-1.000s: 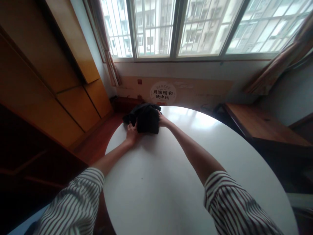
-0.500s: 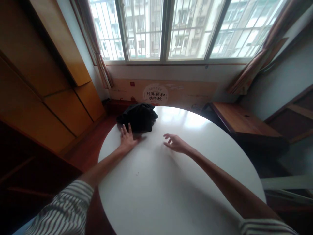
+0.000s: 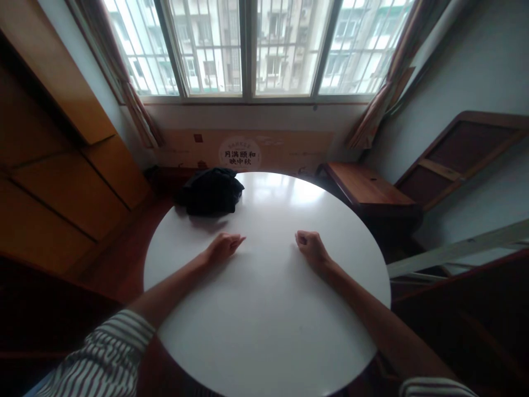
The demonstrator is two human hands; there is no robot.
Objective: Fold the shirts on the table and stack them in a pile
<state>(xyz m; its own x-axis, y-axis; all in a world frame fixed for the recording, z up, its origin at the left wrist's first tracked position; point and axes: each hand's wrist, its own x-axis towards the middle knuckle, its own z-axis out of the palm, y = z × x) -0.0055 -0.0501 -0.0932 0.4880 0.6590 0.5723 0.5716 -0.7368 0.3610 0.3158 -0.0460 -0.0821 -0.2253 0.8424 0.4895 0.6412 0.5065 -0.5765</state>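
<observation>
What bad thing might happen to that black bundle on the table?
The black bundle sits by the far left edge of the white table, so a bump might slide it off. The left hand is the nearer one, so it seems likelier to knock it.

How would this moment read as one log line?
left hand: nothing visibly held | right hand: curled, nothing visibly held | black cloth bundle: untouched, at far left edge of white table

Both curled hands (image 3: 223,246) (image 3: 313,248) are over a white table (image 3: 268,331), apart from black cloth (image 3: 211,191).
</observation>
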